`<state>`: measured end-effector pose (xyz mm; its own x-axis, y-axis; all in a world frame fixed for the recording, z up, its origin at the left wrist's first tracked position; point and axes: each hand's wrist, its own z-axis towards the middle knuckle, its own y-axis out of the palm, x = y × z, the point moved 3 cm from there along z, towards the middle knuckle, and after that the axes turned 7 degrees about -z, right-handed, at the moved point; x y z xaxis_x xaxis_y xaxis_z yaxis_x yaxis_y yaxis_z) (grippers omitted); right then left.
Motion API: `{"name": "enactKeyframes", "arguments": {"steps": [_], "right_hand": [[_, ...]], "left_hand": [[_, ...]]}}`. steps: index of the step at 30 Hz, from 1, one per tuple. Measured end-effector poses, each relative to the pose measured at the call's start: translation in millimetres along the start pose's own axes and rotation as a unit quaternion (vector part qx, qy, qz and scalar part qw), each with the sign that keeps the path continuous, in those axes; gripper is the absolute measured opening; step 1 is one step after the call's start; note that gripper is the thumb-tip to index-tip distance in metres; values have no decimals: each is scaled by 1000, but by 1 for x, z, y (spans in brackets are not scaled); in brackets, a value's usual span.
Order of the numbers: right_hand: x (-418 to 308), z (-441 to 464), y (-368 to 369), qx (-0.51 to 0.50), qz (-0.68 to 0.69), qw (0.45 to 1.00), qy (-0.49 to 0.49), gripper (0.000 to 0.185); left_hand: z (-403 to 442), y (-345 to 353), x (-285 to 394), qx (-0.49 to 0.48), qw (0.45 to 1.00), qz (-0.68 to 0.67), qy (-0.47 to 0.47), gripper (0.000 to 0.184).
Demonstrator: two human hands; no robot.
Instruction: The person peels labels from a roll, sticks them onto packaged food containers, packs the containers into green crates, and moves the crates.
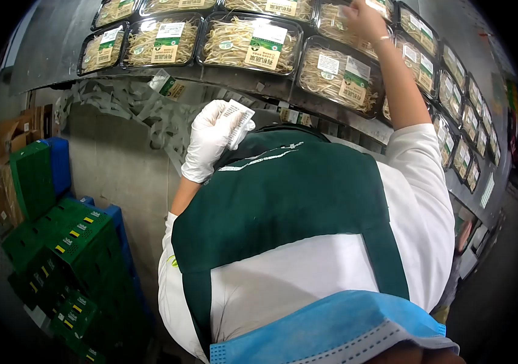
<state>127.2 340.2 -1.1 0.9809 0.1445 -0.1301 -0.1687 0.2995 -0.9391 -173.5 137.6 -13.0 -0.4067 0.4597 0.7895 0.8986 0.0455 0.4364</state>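
My left hand (210, 136), in a white glove, is closed on a small sheet of printed labels (234, 124) in front of my apron. Bare and stretched far forward, my right hand (368, 24) is over the bean sprout packs on the table. Its fingers are blurred, so what they hold or press cannot be made out. Just below it lies a black tray of bean sprouts (325, 70) with a white sticker and a green and tan label. Left of that is another bean sprout tray (228, 42), labelled the same way.
More bean sprout packs (450, 94) run in rows along the metal table (52, 45) to the right. Under the table edge hangs a tangle of pale strips (119, 103). Green crates (83, 236) and cardboard boxes (4, 136) are stacked at the left.
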Motion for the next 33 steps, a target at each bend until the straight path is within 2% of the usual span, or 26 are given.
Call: {"name": "enactKeyframes", "arguments": {"steps": [1, 2, 3, 5, 6, 7, 9, 10, 11, 13, 14, 15, 17, 19, 21, 23, 25, 28, 33], "right_hand": [[-4, -2, 10, 49, -52, 996, -57, 28], [7, 1, 18, -21, -94, 995, 3, 31], [-17, -4, -25, 67, -194, 975, -85, 33], [28, -11, -3, 5, -158, 981, 114, 32], [35, -19, -5, 38, -291, 956, -2, 23], [32, -24, -6, -87, -161, 982, 37, 26], [-4, -60, -5, -134, 120, 983, -37, 24], [-21, -74, -2, -139, 91, 982, -95, 25], [-35, -85, -1, -143, 61, 976, -153, 25], [-50, -94, -6, -141, 47, 981, -123, 29], [-55, -95, -7, -97, 27, 988, -119, 33], [-63, -96, -8, -98, 26, 988, -120, 33], [-75, -99, -11, -110, -68, 988, -79, 38], [-72, -97, -10, -131, -78, 987, -57, 36], [-62, -94, -4, -167, -23, 985, -40, 30], [-63, -94, -5, -155, -9, 987, -41, 23], [-70, -91, -12, -190, -22, 979, -74, 18], [-66, -85, -5, -183, 12, 976, -120, 14], [-62, -71, -2, -228, 57, 963, -135, 9]], "left_hand": [[1, -1, -1, 11, 1000, 5, 3, 8], [1, -1, -2, 15, 1000, 4, -14, 8], [1, -1, -2, 15, 1000, 6, -20, 8], [0, 0, -1, -8, 996, 57, -61, 8], [2, 1, -3, -23, 995, 65, -66, 10], [8, 1, -8, -25, 996, 63, -65, 10], [17, 12, -13, -141, 964, 186, 125, 16], [14, 23, -6, -172, 958, 217, 74, 22], [17, 24, -11, -198, 954, 214, 66, 23], [20, 31, -13, -219, 949, 212, 79, 22], [20, 31, -15, -218, 949, 211, 79, 22], [20, 30, -17, -221, 953, 191, 83, 20], [18, 29, -16, -225, 955, 171, 87, 19], [15, 26, -17, -207, 958, 190, 51, 16], [14, 20, -21, -203, 962, 178, 41, 15], [13, 17, -23, -198, 965, 168, 34, 14], [11, 13, -22, -183, 969, 163, 23, 14], [9, 5, -26, -175, 964, 198, 44, 13], [5, 0, -26, -163, 964, 210, 33, 12]]}}
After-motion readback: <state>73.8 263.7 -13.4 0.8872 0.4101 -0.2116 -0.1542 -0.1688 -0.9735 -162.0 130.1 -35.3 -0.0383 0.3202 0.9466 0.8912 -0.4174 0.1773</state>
